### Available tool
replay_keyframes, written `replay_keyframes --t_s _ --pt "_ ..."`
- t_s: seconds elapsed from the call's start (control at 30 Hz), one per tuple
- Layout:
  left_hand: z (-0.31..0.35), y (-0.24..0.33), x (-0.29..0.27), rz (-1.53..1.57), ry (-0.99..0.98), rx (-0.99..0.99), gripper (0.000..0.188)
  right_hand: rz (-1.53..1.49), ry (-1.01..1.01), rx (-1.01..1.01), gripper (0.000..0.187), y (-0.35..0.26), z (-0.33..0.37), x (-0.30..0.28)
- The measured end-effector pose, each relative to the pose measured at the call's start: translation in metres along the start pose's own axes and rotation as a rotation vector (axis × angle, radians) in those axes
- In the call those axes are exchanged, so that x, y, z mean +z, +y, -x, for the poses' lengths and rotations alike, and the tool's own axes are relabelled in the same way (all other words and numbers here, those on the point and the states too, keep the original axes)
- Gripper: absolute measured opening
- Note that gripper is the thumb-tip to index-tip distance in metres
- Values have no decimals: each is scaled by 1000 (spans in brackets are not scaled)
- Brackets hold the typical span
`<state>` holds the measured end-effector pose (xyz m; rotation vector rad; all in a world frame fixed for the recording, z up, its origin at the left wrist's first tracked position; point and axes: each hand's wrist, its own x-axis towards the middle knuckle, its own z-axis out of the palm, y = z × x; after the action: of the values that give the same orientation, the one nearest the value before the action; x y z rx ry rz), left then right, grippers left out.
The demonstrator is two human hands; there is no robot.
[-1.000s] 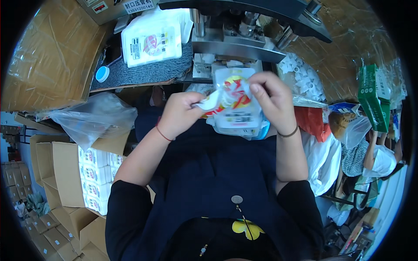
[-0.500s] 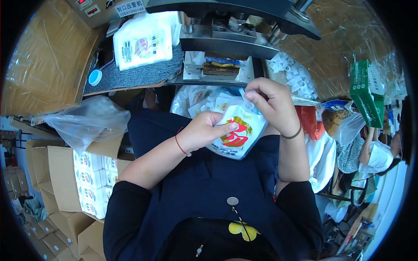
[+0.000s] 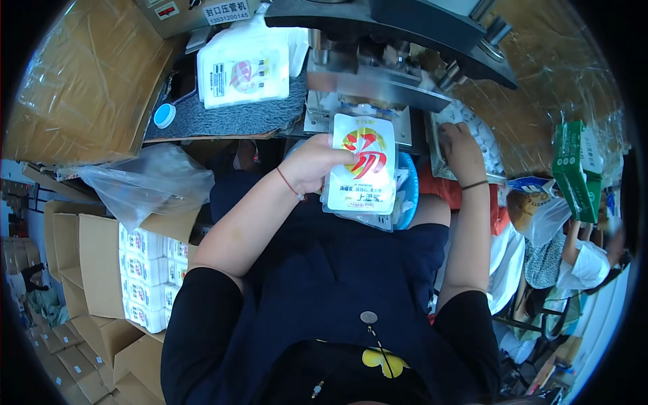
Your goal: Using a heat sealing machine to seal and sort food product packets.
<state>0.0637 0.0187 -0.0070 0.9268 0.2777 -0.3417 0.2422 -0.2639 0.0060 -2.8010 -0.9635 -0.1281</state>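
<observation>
Apron [image 3: 324,263]: dark, over the lap, nearest me; room lies open above it between the forearms.
Left hand [image 3: 312,162]: thumb across the front of a white pouch [image 3: 363,177], fingers behind, closed on it.
Pouch: near upright, short of the bench edge, its right side well apart from the other hand.
Right hand [image 3: 462,154]: reaching far right, fingers bent over the bin; whether they grip anything I cannot tell.
Change: half a second ago both hands had the pouch, tilted; now the left alone has it, straighter and farther off.
Basin [image 3: 413,185]: blue, right of the pouch and partly behind it, with pouches inside.
Carton [image 3: 101,266]: left, flaps open, white packs [image 3: 143,277] in rows.
Bin [image 3: 496,178]: heaped with small white parts [image 3: 487,143].
Mat [image 3: 253,123]: far left, a bare strip before its pouch stack [image 3: 244,75].
Press [image 3: 378,84]: beyond the pouch, blurred.
</observation>
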Motion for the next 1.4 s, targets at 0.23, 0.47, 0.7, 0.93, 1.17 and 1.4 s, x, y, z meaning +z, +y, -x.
replay_keyframes --t_s 0.23,0.47,0.7,0.93,1.17,1.4 --pt "-6 33 -61 -752 744 599 45 101 429 -109 38 -12 9 6" --pt "47 28 -87 -2084 569 645 56 -96 87 -31 28 -4 1 -1" --pt "79 -8 -60 -652 495 577 23 8 526 -10 25 -14 18 -2" --pt "58 -36 -6 -797 262 503 23 -1129 175 -251 26 -117 48 -38" --pt "56 -54 30 -259 -73 140 37 -683 -142 -404 31 -107 39 -52" --pt "34 -52 18 -79 -76 20 32 -162 201 -52 28 -54 17 -39"
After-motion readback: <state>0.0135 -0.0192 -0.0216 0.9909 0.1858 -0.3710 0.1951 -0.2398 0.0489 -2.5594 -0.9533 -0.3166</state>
